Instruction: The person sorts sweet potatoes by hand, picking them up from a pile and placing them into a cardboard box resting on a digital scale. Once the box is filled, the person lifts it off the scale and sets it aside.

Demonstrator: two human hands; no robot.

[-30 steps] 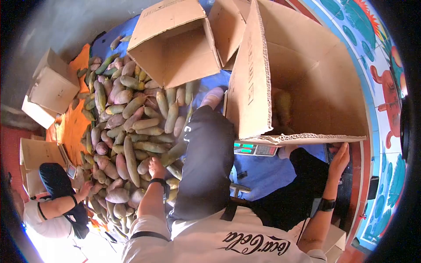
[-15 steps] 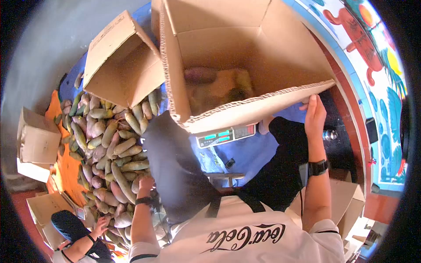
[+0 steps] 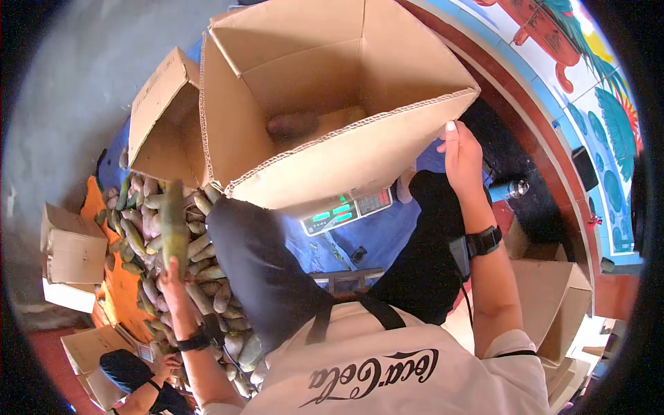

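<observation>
My left hand (image 3: pixel 173 278) is closed round the lower end of a long, thick green vegetable (image 3: pixel 174 225), which stands up from the fist and is blurred by motion. Below it spreads a heap of similar green and purplish vegetables (image 3: pixel 200 263). With thumb and fingers at its right corner, my right hand (image 3: pixel 460 153) grips the rim of a big open cardboard box (image 3: pixel 332 155). A purplish vegetable (image 3: pixel 293 125) lies inside that box. Under the box, between my knees, a scale (image 3: pixel 348 212) with lit green displays shows.
A smaller cardboard box (image 3: pixel 166 117) leans open beside the big one. More cartons stand at the left (image 3: pixel 75 245) and right (image 3: pixel 553 304). Another person (image 3: pixel 142 377) is at the heap's lower left. A bottle (image 3: pixel 508 190) lies near my right knee.
My left hand has lifted a long green vegetable off the heap and moved up and left. The big box has tilted and sits further left in view, my right hand still at its corner.
</observation>
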